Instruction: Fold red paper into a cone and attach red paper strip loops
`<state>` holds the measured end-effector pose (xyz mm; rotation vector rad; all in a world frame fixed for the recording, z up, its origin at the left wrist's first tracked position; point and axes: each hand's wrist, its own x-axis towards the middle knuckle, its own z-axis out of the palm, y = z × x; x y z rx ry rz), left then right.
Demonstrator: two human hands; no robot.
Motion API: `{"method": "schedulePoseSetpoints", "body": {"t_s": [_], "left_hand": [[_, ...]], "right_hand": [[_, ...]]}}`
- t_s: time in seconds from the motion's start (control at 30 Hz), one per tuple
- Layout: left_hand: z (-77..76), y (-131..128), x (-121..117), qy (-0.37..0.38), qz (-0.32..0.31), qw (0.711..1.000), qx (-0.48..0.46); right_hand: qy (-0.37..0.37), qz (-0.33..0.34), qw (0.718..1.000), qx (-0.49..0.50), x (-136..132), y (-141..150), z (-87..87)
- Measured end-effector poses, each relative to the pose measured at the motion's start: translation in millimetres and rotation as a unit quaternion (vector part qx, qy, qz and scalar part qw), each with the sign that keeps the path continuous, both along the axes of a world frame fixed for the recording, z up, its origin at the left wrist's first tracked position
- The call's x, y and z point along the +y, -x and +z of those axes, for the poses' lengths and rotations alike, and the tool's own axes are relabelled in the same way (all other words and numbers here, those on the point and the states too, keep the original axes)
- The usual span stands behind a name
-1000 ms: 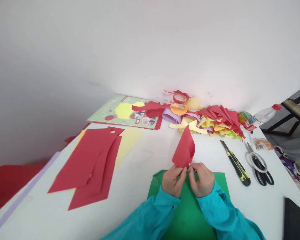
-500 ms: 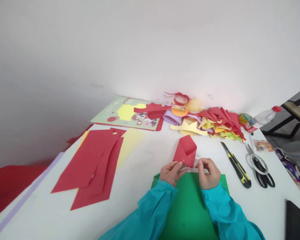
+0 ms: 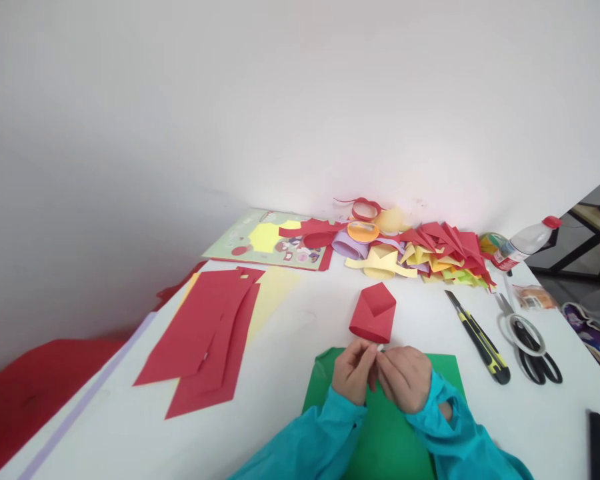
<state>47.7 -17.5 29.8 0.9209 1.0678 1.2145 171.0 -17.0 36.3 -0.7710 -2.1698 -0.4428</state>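
Observation:
My left hand (image 3: 353, 370) and my right hand (image 3: 407, 377) meet over a green sheet (image 3: 390, 443), fingertips pinched together. Between them shows a small white strip (image 3: 380, 347), perhaps a bit of tape; both hands seem to grip it. Just beyond my fingers a folded red paper pouch (image 3: 375, 315), shaped like an envelope, lies on the table with its lower edge bulging open. Whether my fingertips touch it I cannot tell.
Red paper sheets (image 3: 195, 327) lie at left. Behind are a picture pad (image 3: 235, 240), paper crowns (image 3: 380, 261) and folded red papers (image 3: 445, 240). A utility knife (image 3: 480, 340), scissors (image 3: 537, 367), a tape roll (image 3: 527, 335) and a bottle (image 3: 525, 245) stand or lie at right.
My left hand has let go of the red pouch, which now lies on the table. Both hands have come together on the white strip. The view has shifted slightly.

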Motion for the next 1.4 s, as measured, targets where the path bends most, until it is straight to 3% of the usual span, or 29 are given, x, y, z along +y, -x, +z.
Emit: {"method": "schedulePoseSetpoints", "body": {"t_s": [0.1, 0.2, 0.27, 0.37, 0.43, 0.53, 0.63, 0.8, 1.13, 1.3, 1.4], "left_hand": [[-0.9, 3.9, -3.1, -0.001, 0.004, 0.999, 0.05], [1.9, 21.4, -0.5, -0.024, 0.02, 0.981, 0.189], [7.2, 46.1, 9.1, -0.039, 0.039, 0.95, 0.308], [16.7, 98.7, 36.1, -0.049, 0.071, 0.905, 0.416], [20.5, 133.8, 57.0, -0.038, 0.076, 0.835, 0.544], [19.9, 169.1, 79.9, -0.009, 0.062, 0.778, 0.625], [15.2, 181.8, 86.4, 0.001, 0.037, 0.744, 0.668], [12.0, 192.7, 80.9, -0.007, 0.008, 0.713, 0.701], [19.8, 253.8, 78.3, 0.056, 0.043, 0.652, 0.755], [5.0, 255.3, 74.5, 0.085, 0.045, 0.649, 0.755], [4.5, 256.2, 72.4, 0.071, 0.04, 0.656, 0.751]], "right_hand": [[0.001, 0.015, 1.0, -0.012, -0.3, 3.1, 0.8], [0.002, 0.021, 1.0, 0.008, 0.7, 5.6, 2.8], [0.013, 0.014, 1.0, 0.021, 0.5, 5.8, 5.2], [0.053, -0.009, 0.999, -0.004, -2.8, 4.2, 10.3], [0.08, -0.024, 0.996, -0.036, -5.9, 3.3, 13.9], [0.079, -0.038, 0.995, -0.054, -7.9, 3.3, 16.9], [0.049, -0.035, 0.998, -0.027, -4.2, 4.5, 14.5], [-0.036, -0.016, 0.996, 0.077, 5.3, 6.2, 0.3], [-0.02, -0.018, 0.994, 0.105, 5.2, 1.9, -25.8], [-0.023, -0.026, 0.993, 0.111, 5.2, 2.7, -29.6], [-0.033, -0.013, 0.994, 0.101, 6.4, 3.1, -25.2]]}}
